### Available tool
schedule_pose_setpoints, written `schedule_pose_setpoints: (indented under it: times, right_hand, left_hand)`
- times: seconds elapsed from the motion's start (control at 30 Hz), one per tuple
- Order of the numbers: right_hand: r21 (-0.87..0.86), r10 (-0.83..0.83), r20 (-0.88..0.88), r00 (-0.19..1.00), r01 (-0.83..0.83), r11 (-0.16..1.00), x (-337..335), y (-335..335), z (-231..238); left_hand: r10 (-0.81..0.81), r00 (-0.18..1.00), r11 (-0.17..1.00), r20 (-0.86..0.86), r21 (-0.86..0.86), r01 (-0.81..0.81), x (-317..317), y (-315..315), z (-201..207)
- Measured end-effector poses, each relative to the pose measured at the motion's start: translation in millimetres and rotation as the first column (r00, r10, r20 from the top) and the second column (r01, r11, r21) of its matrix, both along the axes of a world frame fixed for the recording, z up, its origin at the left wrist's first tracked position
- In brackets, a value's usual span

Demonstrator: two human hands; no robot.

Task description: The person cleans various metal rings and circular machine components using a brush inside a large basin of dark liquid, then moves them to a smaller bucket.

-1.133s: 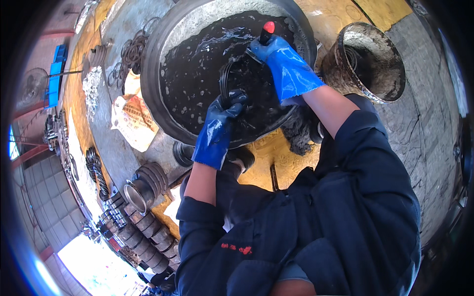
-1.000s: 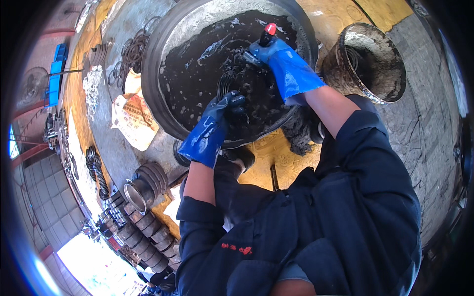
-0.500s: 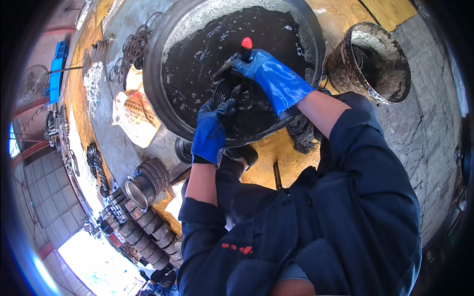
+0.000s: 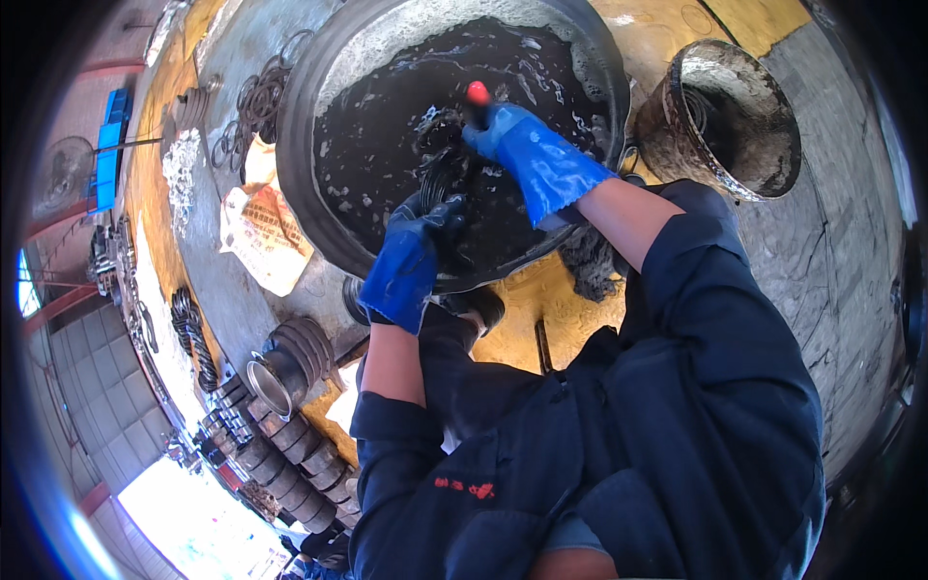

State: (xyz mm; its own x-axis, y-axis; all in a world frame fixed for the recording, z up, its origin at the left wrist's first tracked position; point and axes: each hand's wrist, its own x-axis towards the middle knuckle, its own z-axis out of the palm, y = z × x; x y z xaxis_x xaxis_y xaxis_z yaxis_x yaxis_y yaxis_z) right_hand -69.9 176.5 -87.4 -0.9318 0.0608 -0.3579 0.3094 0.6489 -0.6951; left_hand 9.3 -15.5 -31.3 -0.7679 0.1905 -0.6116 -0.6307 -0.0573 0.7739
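Note:
A wide dark basin (image 4: 298,145) of black, foamy liquid (image 4: 387,116) lies in front of me. My left hand (image 4: 411,242), in a blue rubber glove, is closed round a dark ribbed part (image 4: 440,179) like a stack of thin rings, just above the liquid near the basin's close side. My right hand (image 4: 503,130), gloved alike, is closed on a tool with a black handle and red end (image 4: 478,93) that points up between thumb and fingers. The tool's working end, by the ribbed part, is dark and blurred, so its kind does not show.
Right of the basin stands a grimy open bucket (image 4: 720,121) with rings inside. To the left lie a printed sack (image 4: 266,232) and a heap of dark rings (image 4: 261,97). Closer in are a ribbed metal cylinder (image 4: 285,362) and rows of stacked cylindrical parts (image 4: 300,454).
My right hand and the tool have shifted slightly left and down. The liquid round the ribbed part is more rippled, with foam streaks spread differently. My left hand keeps its hold.

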Motion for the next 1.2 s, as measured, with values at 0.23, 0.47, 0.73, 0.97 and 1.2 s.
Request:
schedule_pose_setpoints:
  times: [0.23,0.47,0.73,0.97,1.2]
  right_hand:
    - [-0.167,-0.172,-0.064,0.983,0.16,0.973,-16.7,23.8,-9.5]
    - [-0.17,-0.259,-0.218,0.941,0.225,0.959,-28.9,62.0,-26.5]
    - [-0.719,0.077,-0.123,0.989,-0.142,0.68,7.2,6.2,10.0]
    - [-0.558,0.076,-0.002,0.997,-0.064,0.827,11.4,-16.3,20.6]
    - [-0.719,0.078,-0.183,0.98,-0.187,0.67,2.3,-12.3,11.9]
  left_hand:
    - [-0.051,0.994,0.992,0.096,0.122,0.039,-9.9,-1.2,-31.8]
    - [0.005,1.0,0.998,-0.005,0.062,-0.004,-11.6,18.8,-44.9]
    - [-0.155,0.95,0.987,-0.27,-0.071,0.141,9.7,-11.6,-19.3]
    - [-0.458,0.776,0.833,-0.433,-0.514,0.204,18.9,-9.7,18.4]
    - [-0.26,0.896,0.957,-0.36,-0.218,0.19,11.6,-7.4,6.3]
